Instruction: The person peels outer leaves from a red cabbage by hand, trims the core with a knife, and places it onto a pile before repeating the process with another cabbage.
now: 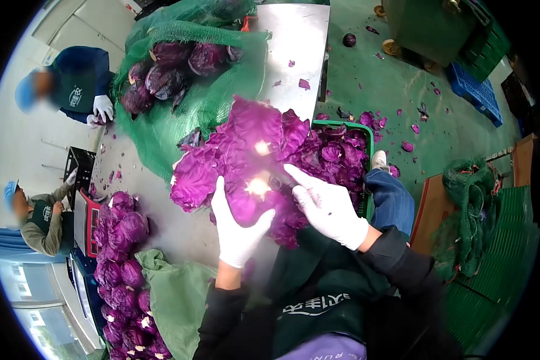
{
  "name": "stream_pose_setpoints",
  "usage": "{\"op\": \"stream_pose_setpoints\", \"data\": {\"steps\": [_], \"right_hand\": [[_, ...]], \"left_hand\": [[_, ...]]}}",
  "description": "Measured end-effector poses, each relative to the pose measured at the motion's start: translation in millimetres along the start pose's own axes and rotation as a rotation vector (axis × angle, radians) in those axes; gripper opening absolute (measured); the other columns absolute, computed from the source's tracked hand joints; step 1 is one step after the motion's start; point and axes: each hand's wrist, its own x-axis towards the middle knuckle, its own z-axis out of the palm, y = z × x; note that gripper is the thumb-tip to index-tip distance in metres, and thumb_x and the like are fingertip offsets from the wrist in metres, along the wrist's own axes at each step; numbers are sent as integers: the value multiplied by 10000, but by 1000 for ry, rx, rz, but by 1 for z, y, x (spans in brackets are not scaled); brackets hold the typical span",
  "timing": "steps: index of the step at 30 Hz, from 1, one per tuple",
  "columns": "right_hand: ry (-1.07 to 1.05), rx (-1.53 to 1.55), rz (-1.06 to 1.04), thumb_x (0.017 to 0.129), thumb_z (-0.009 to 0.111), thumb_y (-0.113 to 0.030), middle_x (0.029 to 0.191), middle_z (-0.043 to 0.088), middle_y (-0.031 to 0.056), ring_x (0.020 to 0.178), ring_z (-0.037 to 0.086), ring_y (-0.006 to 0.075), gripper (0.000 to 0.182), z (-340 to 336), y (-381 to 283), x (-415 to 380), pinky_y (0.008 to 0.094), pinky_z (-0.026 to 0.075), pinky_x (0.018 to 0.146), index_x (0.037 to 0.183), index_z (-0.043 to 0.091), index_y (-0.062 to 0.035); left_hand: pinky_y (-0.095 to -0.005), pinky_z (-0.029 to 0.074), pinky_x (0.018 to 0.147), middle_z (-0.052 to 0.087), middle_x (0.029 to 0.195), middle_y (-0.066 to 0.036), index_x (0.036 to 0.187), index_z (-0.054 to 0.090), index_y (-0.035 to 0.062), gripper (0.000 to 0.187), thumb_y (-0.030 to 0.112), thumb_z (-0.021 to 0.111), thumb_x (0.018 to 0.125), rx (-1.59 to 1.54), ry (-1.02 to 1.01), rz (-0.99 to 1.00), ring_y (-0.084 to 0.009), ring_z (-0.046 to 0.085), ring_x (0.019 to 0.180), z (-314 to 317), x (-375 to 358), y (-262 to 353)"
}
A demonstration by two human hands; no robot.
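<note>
My left hand (pixel 239 234), in a white glove, cups a red cabbage (pixel 243 205) from the near side, thumb and fingers spread round it. The pale cut stem (pixel 259 187) faces up. My right hand (pixel 331 210), also white-gloved, is at the cabbage's right side with its index finger stretched toward the stem. Its other fingers are curled, and what they hold is blurred and mostly hidden. Loose purple outer leaves (pixel 252 123) lie spread just beyond the cabbage, one with a pale stem end.
A green crate (pixel 371 135) full of leaves stands right of my hands. Whole cabbages (pixel 168 81) lie in a green net bag (pixel 222 90) at the back; several more (pixel 123 279) are piled at left. Two people in blue caps stand at left. Leaf scraps litter the floor.
</note>
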Motion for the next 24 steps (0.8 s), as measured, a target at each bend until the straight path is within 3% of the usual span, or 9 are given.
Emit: {"op": "stream_pose_setpoints", "data": {"steps": [3,4,9,13,24], "right_hand": [[-174,-223,-44,961,582,-222,793,658,105,633,656,239,515,-2,-12,10,329,528,562,1445,489,-73],[-139,-269,-98,952,574,-228,711,605,70,555,606,226,573,6,-5,11,350,499,510,1488,429,-85],[-107,-281,-156,964,559,-255,705,607,73,521,596,227,574,13,5,15,349,490,488,1496,419,-90],[-176,-285,-132,965,557,-264,699,605,68,500,578,222,578,12,2,10,354,478,469,1498,415,-89],[19,-351,-120,971,575,-217,662,554,67,504,566,227,499,28,0,15,360,468,488,1448,494,-98]], "left_hand": [[-466,320,1140,371,1474,-221,1524,250,-25,1110,241,904,668,-24,-7,-11,-345,383,1367,-1,2,0],[-466,322,1139,372,1474,-222,1523,251,-25,1108,242,904,668,-23,-9,-13,-346,385,1366,-1,2,1],[-433,302,1154,392,1446,-191,1533,257,-3,1042,174,862,703,37,-19,52,-300,392,1359,0,3,4],[-465,316,1143,371,1476,-225,1522,249,-32,1098,229,894,672,7,-26,18,-347,372,1382,-1,2,1],[-426,356,1108,411,1387,-201,1528,263,-7,1046,167,864,690,119,49,61,-322,439,1301,11,3,9]]}}
